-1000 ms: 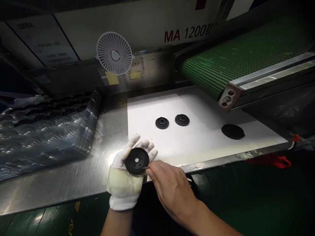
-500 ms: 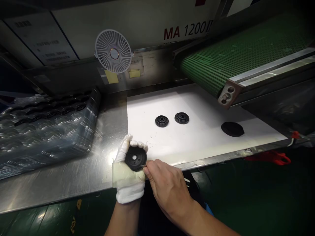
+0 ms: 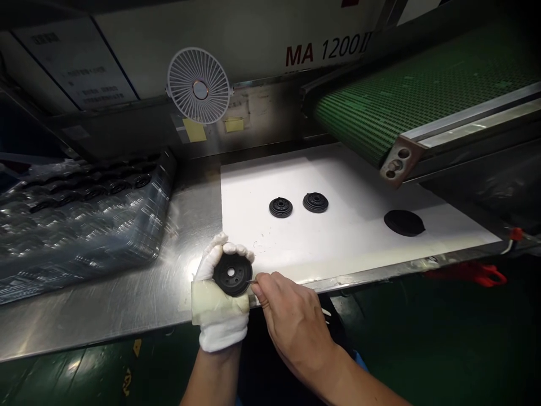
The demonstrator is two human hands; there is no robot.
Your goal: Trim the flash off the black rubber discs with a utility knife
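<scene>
Right hand (image 3: 298,321) back, tiny pin (image 3: 252,281) perhaps

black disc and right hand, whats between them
In the head view, a thin metal tool lies between them, pinched in the right hand, its tip at the edge of the black disc.

Across the far side runs a cream machine housing (image 3: 236,45) lettered "MA 1200 II", with a printed placard (image 3: 74,62) at far left. A small white fan (image 3: 198,85) is clipped below it, above yellow notes (image 3: 194,130). At right, a green mesh conveyor belt (image 3: 422,96) slopes down within an aluminium frame toward a stainless steel bench (image 3: 139,299) topped with a white sheet (image 3: 338,242). Below lies a dark green floor (image 3: 443,349). Light glares off the steel; the floor stays dim.
</scene>
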